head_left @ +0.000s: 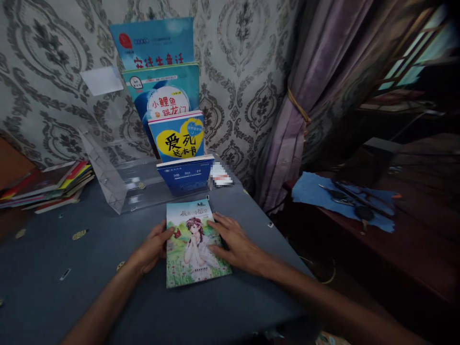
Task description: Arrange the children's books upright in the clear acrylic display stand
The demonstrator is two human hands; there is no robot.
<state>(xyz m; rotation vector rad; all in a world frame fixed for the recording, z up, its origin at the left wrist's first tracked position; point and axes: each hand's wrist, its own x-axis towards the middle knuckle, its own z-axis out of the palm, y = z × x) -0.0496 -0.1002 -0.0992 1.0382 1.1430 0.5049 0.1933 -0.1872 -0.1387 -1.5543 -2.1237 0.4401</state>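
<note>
A thin picture-covered book with a drawn girl on a green meadow is in front of me, at or just above the cloth-covered table. My left hand grips its left edge, thumb over the cover and the other fingers mostly hidden. Along the right edge lies my right hand, its thumb and a finger on the cover and the rest partly out of sight. Just beyond stands a clear stepped rack. Its right side carries a dark blue booklet, a yellow-heart book, a teal book and a blue book.
A pile of books and papers lies at the table's left. Behind the rack is a patterned wall with a white card. A tied purple curtain hangs right, above a dark red surface with a blue cloth and small tools.
</note>
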